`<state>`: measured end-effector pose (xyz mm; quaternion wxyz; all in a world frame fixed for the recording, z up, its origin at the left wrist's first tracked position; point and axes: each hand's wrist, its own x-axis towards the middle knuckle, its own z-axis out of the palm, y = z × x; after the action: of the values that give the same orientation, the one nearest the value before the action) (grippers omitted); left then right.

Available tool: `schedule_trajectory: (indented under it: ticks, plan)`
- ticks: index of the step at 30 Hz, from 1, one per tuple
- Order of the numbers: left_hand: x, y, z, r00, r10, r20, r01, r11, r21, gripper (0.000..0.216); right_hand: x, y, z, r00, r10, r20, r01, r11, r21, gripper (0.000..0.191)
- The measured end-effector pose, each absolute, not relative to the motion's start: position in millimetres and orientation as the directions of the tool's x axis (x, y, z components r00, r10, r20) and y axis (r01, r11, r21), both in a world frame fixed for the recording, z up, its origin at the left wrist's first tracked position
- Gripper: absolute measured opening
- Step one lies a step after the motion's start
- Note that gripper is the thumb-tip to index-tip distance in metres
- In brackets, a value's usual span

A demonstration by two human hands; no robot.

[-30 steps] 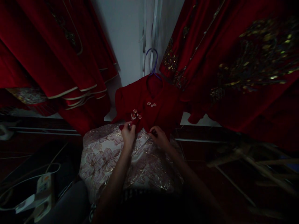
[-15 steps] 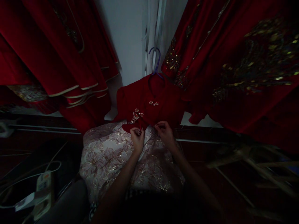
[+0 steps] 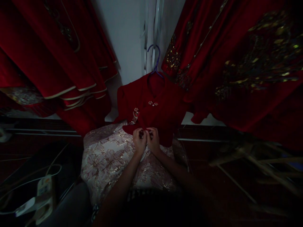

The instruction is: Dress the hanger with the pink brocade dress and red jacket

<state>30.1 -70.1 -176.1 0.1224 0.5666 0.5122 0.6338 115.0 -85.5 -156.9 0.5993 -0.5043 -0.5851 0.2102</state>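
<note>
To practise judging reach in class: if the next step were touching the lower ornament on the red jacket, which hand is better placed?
Probably the left hand: it lies nearer the lower ornament; the right hand is farther across. Both are close together at the lower edge of the red jacket.

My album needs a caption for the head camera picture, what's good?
Left hand and right hand together at a red jacket on a purple hanger.

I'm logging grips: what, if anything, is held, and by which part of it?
The left hand and right hand pinch the red top at its lower front edge, side by side; it's too dark to tell if they hold more.
</note>
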Motion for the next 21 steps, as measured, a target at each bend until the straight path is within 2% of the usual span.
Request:
schedule_trajectory:
  ticks: [4, 11, 21]
  plan:
    - [32.3, -74.4, -166.8, -0.263, 0.708, 0.655, 0.464, -0.502, 0.730, 0.017, 118.3, -86.5, -156.2, 0.287, 0.796, 0.532, 0.388, 0.411, -0.825, 0.019]
    - [31.8, -74.0, -165.7, -0.310, 0.715, 0.626, 0.467, -0.459, 0.756, 0.016, 119.2, -84.6, -155.7, 0.214, 0.857, 0.470, 0.344, 0.384, -0.857, 0.020]
    - [31.2, -72.0, -168.0, -0.315, 0.720, 0.618, 0.441, -0.466, 0.767, 0.016, 120.7, -84.3, -155.0, 0.220, 0.836, 0.502, 0.378, 0.402, -0.834, 0.020]
